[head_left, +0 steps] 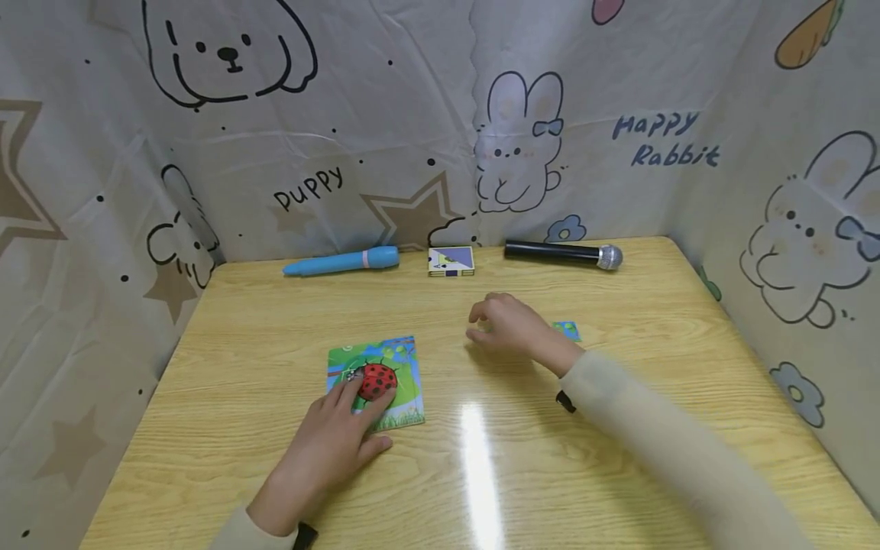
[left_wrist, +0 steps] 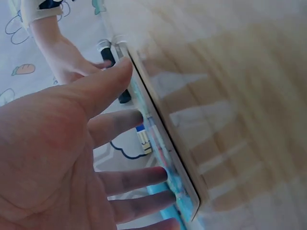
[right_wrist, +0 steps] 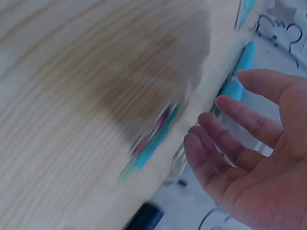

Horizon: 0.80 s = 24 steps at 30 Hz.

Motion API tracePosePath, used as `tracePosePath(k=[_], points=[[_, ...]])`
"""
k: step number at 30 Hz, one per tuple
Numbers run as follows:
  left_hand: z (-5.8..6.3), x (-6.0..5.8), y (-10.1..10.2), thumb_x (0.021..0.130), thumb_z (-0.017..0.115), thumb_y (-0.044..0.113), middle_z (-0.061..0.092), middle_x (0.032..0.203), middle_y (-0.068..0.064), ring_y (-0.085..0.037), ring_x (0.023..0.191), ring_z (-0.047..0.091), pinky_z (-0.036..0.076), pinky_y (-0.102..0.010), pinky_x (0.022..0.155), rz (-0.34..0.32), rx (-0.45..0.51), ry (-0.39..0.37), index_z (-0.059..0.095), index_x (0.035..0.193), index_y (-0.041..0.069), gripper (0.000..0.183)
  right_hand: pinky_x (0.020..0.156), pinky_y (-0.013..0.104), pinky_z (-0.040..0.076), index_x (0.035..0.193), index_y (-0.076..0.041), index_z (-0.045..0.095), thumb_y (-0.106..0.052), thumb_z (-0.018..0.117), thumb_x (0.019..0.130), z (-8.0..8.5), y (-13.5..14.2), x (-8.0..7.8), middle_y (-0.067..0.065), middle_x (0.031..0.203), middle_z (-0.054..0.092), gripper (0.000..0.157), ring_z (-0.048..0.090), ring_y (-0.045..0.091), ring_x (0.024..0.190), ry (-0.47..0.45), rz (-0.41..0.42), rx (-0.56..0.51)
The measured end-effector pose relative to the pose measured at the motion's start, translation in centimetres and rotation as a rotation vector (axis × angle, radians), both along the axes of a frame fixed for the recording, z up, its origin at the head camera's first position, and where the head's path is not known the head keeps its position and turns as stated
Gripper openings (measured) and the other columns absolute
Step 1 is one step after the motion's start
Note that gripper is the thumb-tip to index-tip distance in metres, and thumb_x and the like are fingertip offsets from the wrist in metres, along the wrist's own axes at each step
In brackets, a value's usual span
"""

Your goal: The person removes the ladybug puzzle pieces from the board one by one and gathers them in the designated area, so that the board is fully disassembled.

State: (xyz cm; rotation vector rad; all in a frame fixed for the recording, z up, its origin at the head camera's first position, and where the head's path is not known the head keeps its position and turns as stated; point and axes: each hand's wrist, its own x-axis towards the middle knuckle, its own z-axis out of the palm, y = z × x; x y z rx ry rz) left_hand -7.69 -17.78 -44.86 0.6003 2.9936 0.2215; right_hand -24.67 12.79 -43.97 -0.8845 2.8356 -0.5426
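Observation:
A square ladybug picture puzzle (head_left: 407, 393) lies flat on the table, left of centre in the head view. My left hand (head_left: 337, 431) rests on it with its fingers stretched over the red ladybug, covering part of the picture. In the left wrist view the puzzle shows edge-on as a thin board under the fingertips. To the right, my right hand (head_left: 510, 327) is held over the table with loosely bent fingers and nothing between them. Just beyond its wrist lies a small blue and green puzzle piece (head_left: 567, 330), partly hidden by the arm and blurred in the right wrist view.
Along the back edge of the wooden table (head_left: 261, 305) lie a blue pen-shaped object (head_left: 340, 262), a small card box (head_left: 451, 261) and a black microphone (head_left: 564, 253) with a silver head. Printed cloth hangs behind and at both sides.

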Motion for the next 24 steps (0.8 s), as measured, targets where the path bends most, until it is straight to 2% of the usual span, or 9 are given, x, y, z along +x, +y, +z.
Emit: tracePosePath(k=[4, 9, 11, 16, 20, 24], points=[[0.2, 1.2, -0.2, 0.098, 0.068, 0.056, 0.044, 0.159, -0.029, -0.054, 0.144, 0.046, 0.043, -0.068, 0.114, 0.029, -0.001, -0.030, 0.052, 0.156, 0.027, 0.067, 0.101, 0.045, 0.058, 0.119, -0.005, 0.078, -0.024, 0.074, 0.099, -0.1, -2.7, 0.5, 0.010, 0.118, 0.077, 0.028, 0.071, 0.028, 0.112, -0.019, 0.052, -0.039], [0.3, 2.3, -0.4, 0.097, 0.067, 0.057, 0.042, 0.162, -0.029, -0.052, 0.147, 0.043, 0.039, -0.069, 0.117, 0.058, 0.025, -0.082, 0.054, 0.155, 0.022, 0.069, 0.112, 0.048, 0.051, 0.120, -0.001, 0.076, -0.021, 0.074, 0.099, -0.1, -5.9, 1.0, 0.014, 0.121, 0.076, 0.030, 0.070, 0.031, 0.117, -0.020, 0.147, -0.077], [0.2, 2.4, -0.5, 0.097, 0.068, 0.057, 0.040, 0.163, -0.029, -0.052, 0.148, 0.042, 0.038, -0.070, 0.117, 0.057, 0.041, -0.086, 0.054, 0.155, 0.020, 0.070, 0.115, 0.048, 0.048, 0.121, 0.000, 0.076, -0.022, 0.075, 0.098, -0.2, -7.4, 1.2, 0.014, 0.122, 0.076, 0.031, 0.070, 0.030, 0.117, -0.014, 0.192, -0.085], [-0.1, 2.5, -0.7, 0.097, 0.068, 0.056, 0.040, 0.163, -0.030, -0.053, 0.149, 0.041, 0.035, -0.072, 0.118, 0.047, 0.062, -0.070, 0.054, 0.155, 0.019, 0.070, 0.118, 0.046, 0.047, 0.130, 0.000, 0.071, -0.025, 0.075, 0.099, -0.4, -11.2, 2.0, 0.015, 0.133, 0.072, 0.040, 0.067, 0.029, 0.126, -0.065, 0.277, -0.079], [-0.3, 2.4, -1.0, 0.096, 0.070, 0.055, 0.038, 0.163, -0.031, -0.053, 0.150, 0.039, 0.034, -0.074, 0.118, 0.040, 0.073, -0.067, 0.053, 0.155, 0.020, 0.070, 0.118, 0.042, 0.047, 0.134, -0.002, 0.069, -0.028, 0.073, 0.100, -0.5, -13.7, 2.8, 0.013, 0.139, 0.068, 0.042, 0.063, 0.028, 0.131, -0.104, 0.305, -0.034], [-0.5, 2.3, -1.3, 0.096, 0.071, 0.054, 0.032, 0.166, -0.032, -0.054, 0.152, 0.036, 0.038, -0.072, 0.116, 0.037, 0.090, -0.079, 0.052, 0.156, 0.022, 0.070, 0.111, 0.038, 0.050, 0.132, -0.008, 0.071, -0.033, 0.072, 0.101, -0.7, -15.6, 3.5, 0.010, 0.139, 0.066, 0.040, 0.061, 0.026, 0.127, -0.110, 0.302, 0.023]])
